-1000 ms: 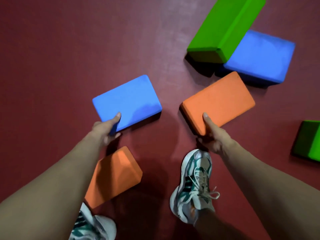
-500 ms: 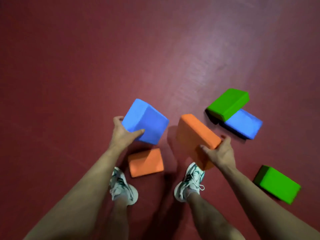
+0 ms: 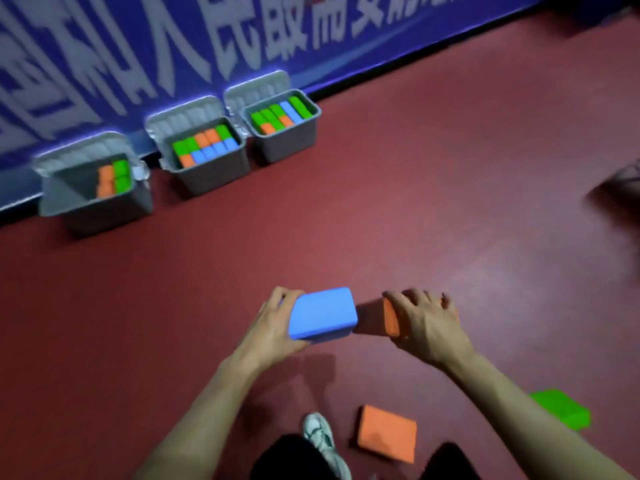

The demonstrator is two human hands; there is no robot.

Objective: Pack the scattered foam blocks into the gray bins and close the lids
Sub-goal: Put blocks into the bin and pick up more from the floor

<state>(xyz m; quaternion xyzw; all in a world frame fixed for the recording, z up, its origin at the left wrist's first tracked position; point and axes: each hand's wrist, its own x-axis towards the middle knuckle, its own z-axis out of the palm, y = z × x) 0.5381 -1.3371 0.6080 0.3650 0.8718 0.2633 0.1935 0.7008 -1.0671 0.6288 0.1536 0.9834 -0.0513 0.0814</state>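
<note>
Foam blocks are shown partly packed and partly loose on a dark red floor [image 3: 398,209]. Three gray bins are seen in a row along a blue banner [image 3: 242,39] with large white characters, blurred and not legible. The left bin [image 3: 100,209] is seen with its lid [image 3: 81,150] raised against the banner; a few orange and green blocks are stacked at its right side. The middle bin [image 3: 214,174], lid [image 3: 183,116] likewise raised, is filled to the top with green, orange and blue blocks. The right bin [image 3: 287,140], also with an open lid [image 3: 256,86], is filled with green, orange and blue blocks.

Nearer the camera, a blue foam block [image 3: 322,313] is gripped by the left hand [image 3: 273,327], fingers curled over its far left corner and thumb beneath its near edge; it is held above the floor. Just beside it, an orange foam block [image 3: 393,318] is clasped by the right hand [image 3: 426,323], whose fingers are spread across the top and largely hide it.

Lower in the view, a white sneaker [image 3: 322,441] is visible, with a second orange block [image 3: 386,434] lying flat on the floor just beside it. A green block [image 3: 561,412] lies on the floor at the right, partly hidden behind the right forearm. A dark blurred shape [image 3: 616,192] at the right edge cannot be identified.
</note>
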